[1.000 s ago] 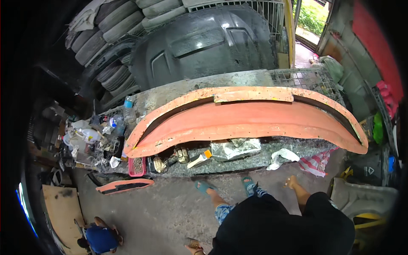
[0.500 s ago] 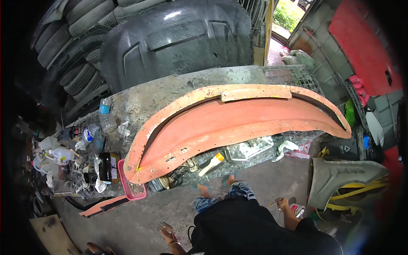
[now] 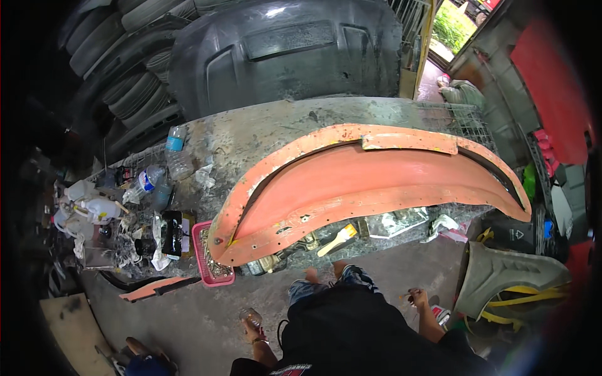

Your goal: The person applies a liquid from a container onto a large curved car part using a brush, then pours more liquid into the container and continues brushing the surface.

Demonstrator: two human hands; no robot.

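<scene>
My left hand (image 3: pixel 252 327) hangs low at the lower middle, closed around a clear plastic container (image 3: pixel 250 315). My right hand (image 3: pixel 417 299) is down at the lower right, fingers curled on a small thin item I cannot make out. A long curved salmon-coloured panel (image 3: pixel 345 178) with a dark inner channel lies across the grimy bench (image 3: pixel 263 113). Along its front edge are a pink tray (image 3: pixel 204 250) of small hardware, a brush (image 3: pixel 338 238) with yellow band and grimy tools (image 3: pixel 263 263). Plastic bottles (image 3: pixel 179 156) and jugs (image 3: pixel 94 210) crowd the left end.
A black hood (image 3: pixel 282 56) and stacked tyres (image 3: pixel 125 94) stand behind. A salmon strip (image 3: pixel 147 291) lies low left, near a board (image 3: pixel 69 332) and a co-worker (image 3: pixel 147 366). A grey moulded panel (image 3: pixel 501 276) is right, below a red panel (image 3: pixel 545 88); an open doorway (image 3: pixel 454 25) is behind.
The view has tilted and shifted, leaving the bench's left end more visible. Both my hands have come further into view at the bottom, and less of the co-worker shows.
</scene>
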